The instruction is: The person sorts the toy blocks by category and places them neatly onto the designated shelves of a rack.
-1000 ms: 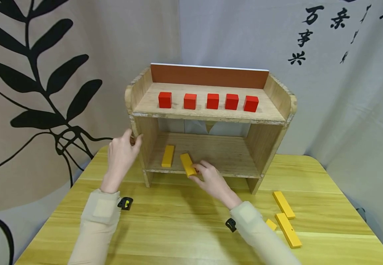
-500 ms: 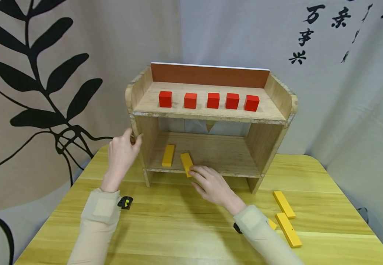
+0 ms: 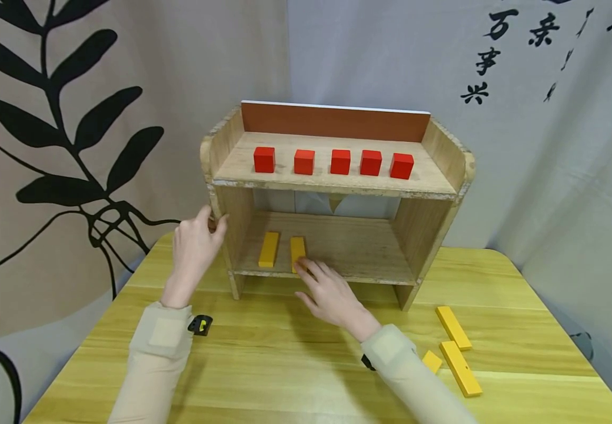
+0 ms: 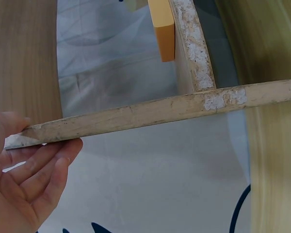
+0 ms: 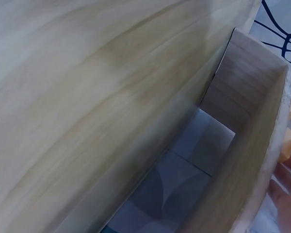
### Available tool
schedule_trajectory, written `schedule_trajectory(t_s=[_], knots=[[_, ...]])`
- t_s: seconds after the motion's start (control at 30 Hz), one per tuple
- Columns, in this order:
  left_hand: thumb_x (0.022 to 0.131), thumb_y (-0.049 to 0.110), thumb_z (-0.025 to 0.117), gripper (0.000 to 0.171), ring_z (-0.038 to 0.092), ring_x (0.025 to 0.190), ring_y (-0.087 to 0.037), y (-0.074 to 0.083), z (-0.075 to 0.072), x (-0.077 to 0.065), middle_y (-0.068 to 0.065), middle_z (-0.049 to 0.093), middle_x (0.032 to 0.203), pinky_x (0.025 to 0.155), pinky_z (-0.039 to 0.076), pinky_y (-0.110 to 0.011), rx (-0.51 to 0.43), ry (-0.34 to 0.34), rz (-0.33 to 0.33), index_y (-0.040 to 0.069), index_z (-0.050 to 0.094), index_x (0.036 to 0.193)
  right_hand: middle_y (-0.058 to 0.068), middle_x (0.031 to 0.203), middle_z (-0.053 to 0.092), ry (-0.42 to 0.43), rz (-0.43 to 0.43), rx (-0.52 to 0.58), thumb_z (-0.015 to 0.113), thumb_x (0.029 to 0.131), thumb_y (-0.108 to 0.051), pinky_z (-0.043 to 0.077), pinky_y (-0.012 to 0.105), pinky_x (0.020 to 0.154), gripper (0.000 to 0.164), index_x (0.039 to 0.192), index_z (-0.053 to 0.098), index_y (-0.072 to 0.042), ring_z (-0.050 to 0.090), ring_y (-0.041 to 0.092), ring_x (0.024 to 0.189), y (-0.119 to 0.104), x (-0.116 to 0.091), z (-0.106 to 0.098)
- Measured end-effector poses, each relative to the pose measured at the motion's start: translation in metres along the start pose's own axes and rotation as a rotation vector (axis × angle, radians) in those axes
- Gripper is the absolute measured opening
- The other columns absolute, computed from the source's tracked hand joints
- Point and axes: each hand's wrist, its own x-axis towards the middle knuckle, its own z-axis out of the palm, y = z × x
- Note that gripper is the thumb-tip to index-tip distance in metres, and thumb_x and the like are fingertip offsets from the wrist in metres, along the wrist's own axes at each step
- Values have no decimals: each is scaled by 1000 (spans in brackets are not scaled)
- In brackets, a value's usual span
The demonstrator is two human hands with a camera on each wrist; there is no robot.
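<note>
Straightened: yellow oblong block [image 3: 298, 247], touching loosely spread right grip [image 3: 332, 295]; left grip [image 3: 195, 247] pinches shelf [image 3: 359, 242].

Blk leaf print [image 3: 85, 58] at L — blk Chinese chars [image 3: 543, 29] upper R, pale drape [image 3: 369, 65] behind, wood-grain tbl [image 3: 253, 365] below
</note>
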Motion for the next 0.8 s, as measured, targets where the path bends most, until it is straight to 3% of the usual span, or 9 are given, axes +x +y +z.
schedule_trajectory(t_s=[0.53,0.8], knots=[[91,19,61,28,51,41,-31,-1,1,0,-19,62,59,39,34,-35,-2,6,-6,-2,54,74,9,138,49,-50,60,-6,60,92,-38,49,34,96,55,137,48,-8,55,23,119,-3,7,4],[91,19,61,28,50,40,-30,-1,1,0,-19,62,59,39,33,-34,-2,4,-8,-1,53,74,10,137,50,-23,52,11,61,92,-36,49,35,94,52,135,51,-9,56,24,116,-4,7,5]])
